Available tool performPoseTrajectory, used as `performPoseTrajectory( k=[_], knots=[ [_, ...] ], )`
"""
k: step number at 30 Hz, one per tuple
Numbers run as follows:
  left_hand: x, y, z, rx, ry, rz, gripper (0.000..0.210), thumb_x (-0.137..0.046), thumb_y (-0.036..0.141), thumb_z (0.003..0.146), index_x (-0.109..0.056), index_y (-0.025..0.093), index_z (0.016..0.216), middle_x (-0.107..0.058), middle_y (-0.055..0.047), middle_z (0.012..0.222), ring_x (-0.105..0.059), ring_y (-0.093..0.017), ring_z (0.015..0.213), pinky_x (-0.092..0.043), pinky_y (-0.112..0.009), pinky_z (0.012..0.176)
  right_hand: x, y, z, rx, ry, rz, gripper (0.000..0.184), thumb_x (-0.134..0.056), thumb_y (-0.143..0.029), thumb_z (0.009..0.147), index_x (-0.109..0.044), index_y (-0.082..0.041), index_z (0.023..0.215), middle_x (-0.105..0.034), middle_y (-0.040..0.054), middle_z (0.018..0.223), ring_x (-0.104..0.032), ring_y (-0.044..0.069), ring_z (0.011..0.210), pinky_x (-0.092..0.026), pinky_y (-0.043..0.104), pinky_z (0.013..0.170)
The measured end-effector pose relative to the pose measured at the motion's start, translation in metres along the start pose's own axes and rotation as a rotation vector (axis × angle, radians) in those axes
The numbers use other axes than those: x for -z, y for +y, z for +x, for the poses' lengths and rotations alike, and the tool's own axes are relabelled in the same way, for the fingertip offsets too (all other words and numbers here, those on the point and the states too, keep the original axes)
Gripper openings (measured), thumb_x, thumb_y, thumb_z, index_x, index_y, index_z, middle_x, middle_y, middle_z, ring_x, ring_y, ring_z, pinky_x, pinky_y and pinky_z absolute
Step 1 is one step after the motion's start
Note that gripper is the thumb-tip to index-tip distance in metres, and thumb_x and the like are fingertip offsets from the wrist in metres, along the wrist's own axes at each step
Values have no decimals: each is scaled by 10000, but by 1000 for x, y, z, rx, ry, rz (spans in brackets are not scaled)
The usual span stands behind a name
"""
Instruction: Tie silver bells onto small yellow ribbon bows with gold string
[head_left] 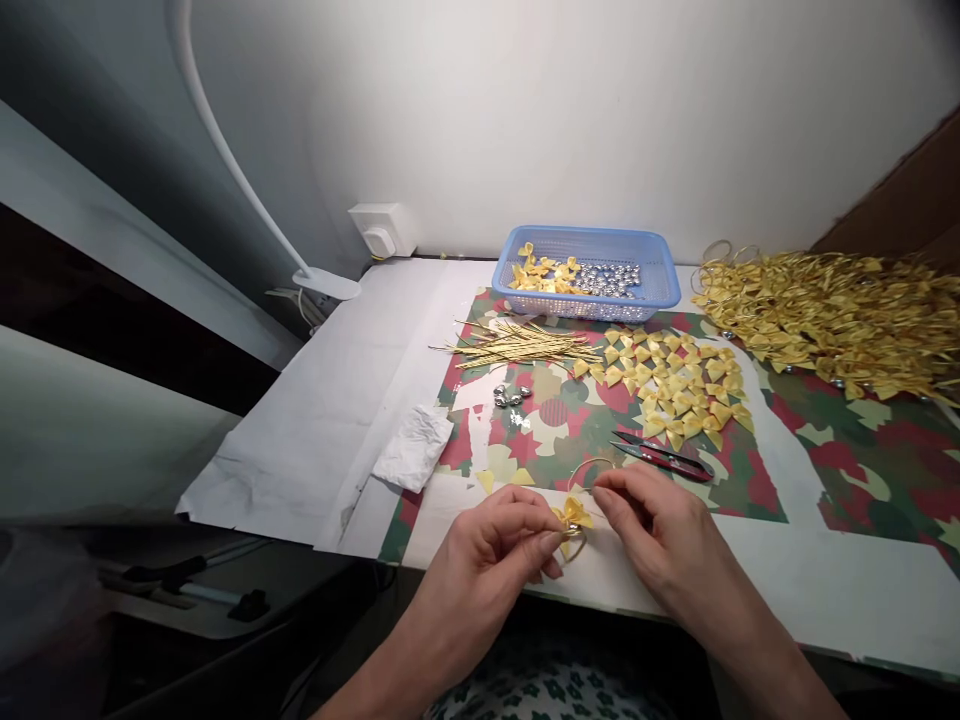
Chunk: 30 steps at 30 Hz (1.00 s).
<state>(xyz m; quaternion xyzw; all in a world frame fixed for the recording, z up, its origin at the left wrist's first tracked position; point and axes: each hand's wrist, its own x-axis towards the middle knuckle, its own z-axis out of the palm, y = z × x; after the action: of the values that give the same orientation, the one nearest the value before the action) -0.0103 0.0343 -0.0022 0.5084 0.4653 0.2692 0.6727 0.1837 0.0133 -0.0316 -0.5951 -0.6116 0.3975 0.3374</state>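
My left hand (504,542) pinches a yellow ribbon bow (576,513) with a silver bell at its middle, just above the front of the table. Thumb and fingertips of my right hand (654,512) are closed on a thin gold cord (592,463), which loops up from the bow. A second loop of cord hangs below the bell. Right behind my right hand lie thread snips (664,456) with red handles. A few yellow ribbon pieces (517,478) rest beyond my left hand.
Yellow bows (675,380) lie spread on a camouflage sheet (555,440), near gold cords (525,345) and several silver bells (512,396). Behind stands a blue basket (585,240) of bows and bells. A heap of finished-looking bows (840,310) fills the right; crumpled tissue (414,447) lies left.
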Motion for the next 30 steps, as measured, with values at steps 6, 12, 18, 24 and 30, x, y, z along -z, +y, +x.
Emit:
performPoseTrajectory(
  k=[6, 12, 18, 24, 30],
  knots=[
    [-5, -1, -6, 43, -6, -21, 147, -638, 232, 905, -729, 154, 819, -638, -6, 714, -602, -122, 647, -510, -226, 633, -1, -10, -3, 43, -105, 90, 272, -454, -369, 1009, -642, -229, 872, -605, -1, 809, -546, 135, 711, -402, 255, 618],
    [-7, 1, -7, -85, 37, 121, 189, -590, 192, 931, -731, 161, 810, -620, -14, 787, -612, -136, 712, -511, -249, 679, 4, -17, -14, 1, -258, 175, 191, -477, -316, 999, -610, -227, 895, -588, -11, 831, -498, 127, 685, -371, 253, 605],
    [-6, -6, -10, -119, 19, 179, 187, -566, 174, 940, -734, 174, 859, -626, -24, 845, -629, -146, 737, -522, -266, 689, 3, -13, -18, 66, -169, 157, 199, -482, -235, 985, -607, -219, 830, -565, -25, 770, -505, 112, 680, -372, 230, 604],
    [-6, -8, -11, -118, 24, 198, 195, -561, 157, 939, -733, 186, 853, -622, -13, 841, -615, -139, 739, -516, -264, 696, 2, -15, -17, 174, -137, 60, 169, -479, -151, 964, -593, -203, 850, -580, -15, 806, -517, 103, 699, -376, 225, 624],
    [-6, -6, -10, -112, -1, 181, 189, -562, 152, 935, -724, 180, 841, -622, -12, 829, -618, -138, 732, -521, -262, 696, 4, -14, -16, 25, -241, 170, 185, -472, -306, 1002, -616, -237, 910, -580, -28, 804, -472, 110, 648, -346, 244, 561]
  ],
)
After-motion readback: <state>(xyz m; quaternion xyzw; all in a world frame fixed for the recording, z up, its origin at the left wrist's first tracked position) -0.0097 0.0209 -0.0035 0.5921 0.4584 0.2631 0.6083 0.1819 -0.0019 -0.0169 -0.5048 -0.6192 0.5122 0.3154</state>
